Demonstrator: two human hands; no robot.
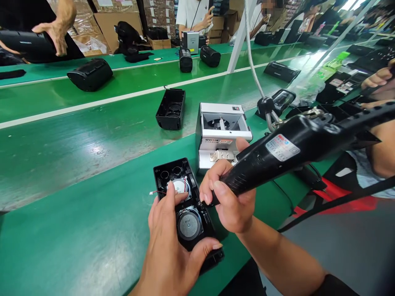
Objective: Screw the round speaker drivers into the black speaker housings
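Note:
On the green bench lies an open black speaker housing point(211, 230) with two round speaker drivers point(189, 224) inside. Thin red wires with white plugs point(151, 193) come from the upper driver. My left hand point(173, 242) grips the housing across its left side and near end, thumb over the near part. In my right hand point(231, 197) is a black electric screwdriver point(265, 158), held at a slant with its tip at the housing's right edge, next to my fingertips. The tip is small, and whether it sits on a screw is hard to make out.
Just behind the housing stands a white screw feeder point(225, 133). An empty black housing point(170, 109) rests on the green conveyor point(92, 123). A grey cable point(251, 57) hangs down to the screwdriver. Several black speakers point(91, 75) stand farther back, with other people across the line.

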